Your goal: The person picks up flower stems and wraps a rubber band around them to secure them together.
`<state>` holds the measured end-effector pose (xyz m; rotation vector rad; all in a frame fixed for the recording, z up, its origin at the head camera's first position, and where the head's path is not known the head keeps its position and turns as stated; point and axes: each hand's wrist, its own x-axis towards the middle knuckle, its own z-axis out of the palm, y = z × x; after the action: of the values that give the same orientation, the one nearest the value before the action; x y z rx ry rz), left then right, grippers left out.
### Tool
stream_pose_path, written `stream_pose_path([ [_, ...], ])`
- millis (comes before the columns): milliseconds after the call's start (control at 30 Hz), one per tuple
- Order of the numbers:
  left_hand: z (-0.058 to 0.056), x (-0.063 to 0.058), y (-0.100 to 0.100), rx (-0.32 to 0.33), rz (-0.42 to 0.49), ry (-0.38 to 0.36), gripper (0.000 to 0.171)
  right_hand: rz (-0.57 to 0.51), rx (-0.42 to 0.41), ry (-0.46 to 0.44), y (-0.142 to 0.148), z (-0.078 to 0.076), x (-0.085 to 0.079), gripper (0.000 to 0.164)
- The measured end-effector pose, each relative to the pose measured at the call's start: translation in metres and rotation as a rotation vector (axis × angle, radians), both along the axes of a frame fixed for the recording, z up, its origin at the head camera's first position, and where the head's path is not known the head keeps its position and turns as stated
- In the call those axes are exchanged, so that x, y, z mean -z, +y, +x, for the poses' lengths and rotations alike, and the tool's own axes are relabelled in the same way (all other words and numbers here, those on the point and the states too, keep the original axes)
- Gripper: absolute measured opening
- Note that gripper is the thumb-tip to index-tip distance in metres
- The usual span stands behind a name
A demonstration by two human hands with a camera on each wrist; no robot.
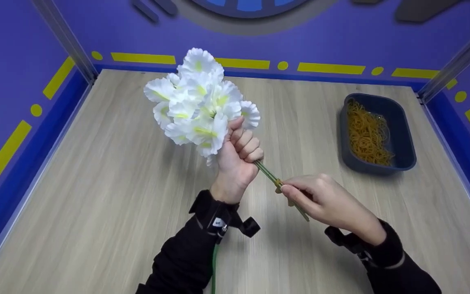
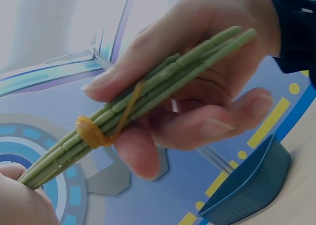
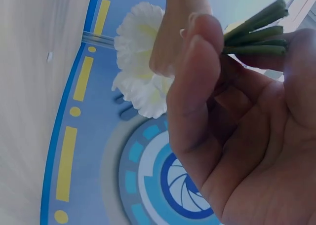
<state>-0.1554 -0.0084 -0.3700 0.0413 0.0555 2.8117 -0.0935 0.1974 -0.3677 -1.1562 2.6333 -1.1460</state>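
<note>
My left hand (image 1: 238,159) grips a bunch of white artificial flowers (image 1: 202,102) by the stems, just under the blooms. The green stems (image 1: 265,170) slant down to the right above the table. A tan rubber band (image 2: 91,132) is wound round them in the left wrist view, and a loose strand of it crosses the stems farther along. At the band, my right hand (image 1: 329,200) has its thumb and fingers curled about the stems, pinching there. The cut stem ends (image 3: 261,50) stick out past the fingers in the right wrist view.
A dark blue-grey plastic box (image 1: 407,134) holding many tan rubber bands (image 1: 365,136) stands at the right of the wood-grain table (image 1: 96,196). Blue panels (image 1: 333,45) with yellow marks border the back and both sides. A green cable (image 1: 214,265) runs beside the left sleeve.
</note>
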Motion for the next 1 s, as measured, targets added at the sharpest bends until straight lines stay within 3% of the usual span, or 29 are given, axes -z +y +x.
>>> stream_pose_path([
  [467,-0.003,-0.001,-0.001,0.010,-0.123,-0.031,0.048,0.013,0.040,-0.083,-0.008,0.001,0.006,0.020],
  [867,-0.005,0.003,0.001,0.103,-0.204,-0.014,0.052,0.010,0.076,0.026,-0.012,-0.001,0.016,0.021],
  [1000,-0.007,0.003,0.000,0.108,-0.241,-0.009,0.053,0.038,0.110,-0.012,-0.013,-0.002,0.017,0.019],
])
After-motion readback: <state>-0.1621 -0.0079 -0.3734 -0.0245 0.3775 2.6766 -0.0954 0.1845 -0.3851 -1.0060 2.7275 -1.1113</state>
